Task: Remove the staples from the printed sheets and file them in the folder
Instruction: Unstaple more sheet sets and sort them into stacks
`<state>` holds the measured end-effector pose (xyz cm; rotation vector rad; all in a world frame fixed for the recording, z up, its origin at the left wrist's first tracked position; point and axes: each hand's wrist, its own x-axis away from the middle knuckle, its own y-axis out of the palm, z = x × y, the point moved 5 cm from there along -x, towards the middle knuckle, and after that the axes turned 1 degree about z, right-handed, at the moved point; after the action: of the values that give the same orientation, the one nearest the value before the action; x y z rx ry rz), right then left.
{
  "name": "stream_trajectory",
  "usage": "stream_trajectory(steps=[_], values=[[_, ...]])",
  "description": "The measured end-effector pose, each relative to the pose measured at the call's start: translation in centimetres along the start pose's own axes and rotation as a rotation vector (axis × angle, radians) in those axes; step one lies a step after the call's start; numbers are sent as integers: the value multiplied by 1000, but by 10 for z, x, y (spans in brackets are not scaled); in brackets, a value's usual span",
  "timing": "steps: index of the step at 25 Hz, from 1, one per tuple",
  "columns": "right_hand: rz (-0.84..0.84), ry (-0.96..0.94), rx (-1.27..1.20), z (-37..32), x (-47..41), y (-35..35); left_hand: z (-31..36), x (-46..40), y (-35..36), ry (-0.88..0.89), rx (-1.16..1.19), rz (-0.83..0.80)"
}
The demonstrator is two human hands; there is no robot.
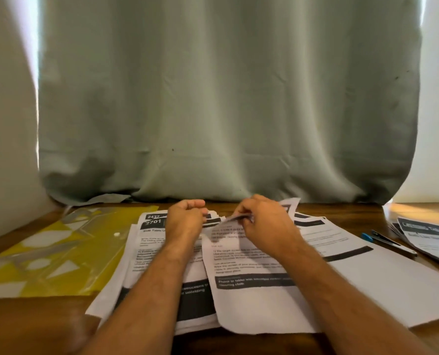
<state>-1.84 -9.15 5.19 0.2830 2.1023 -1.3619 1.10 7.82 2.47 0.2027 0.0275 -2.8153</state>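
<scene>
Several printed sheets (241, 295) with black header bars lie spread over the wooden table (34, 326). My right hand (264, 221) pinches the raised top corner of the middle sheet. My left hand (185, 219) sits just left of it on the top edge of the sheets, fingers curled; what it holds is hidden. No staple is visible. A yellow translucent folder (46, 254) with a white snap button lies flat to the left of the sheets.
A blue-tipped tool (387, 242) lies on the table at the right, beside another stack of printed sheets (428, 237). A grey-green curtain (226, 98) hangs right behind the table's far edge.
</scene>
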Motion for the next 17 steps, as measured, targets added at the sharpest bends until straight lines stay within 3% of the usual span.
stream_trajectory(steps=[4,7,9,13,17], values=[[-367,90,5,1,17,25,13,-29,-37,95,-507,-69],[-419,101,14,-3,18,30,-1,-45,-62,139,-1008,-130],[-420,97,1,-3,18,31,-20,-56,-74,180,-1178,-91],[-404,70,-5,-7,19,32,-47,-67,-82,55,-1176,-221],[-254,28,-100,-30,16,23,-40,-66,-76,130,-1099,-153]])
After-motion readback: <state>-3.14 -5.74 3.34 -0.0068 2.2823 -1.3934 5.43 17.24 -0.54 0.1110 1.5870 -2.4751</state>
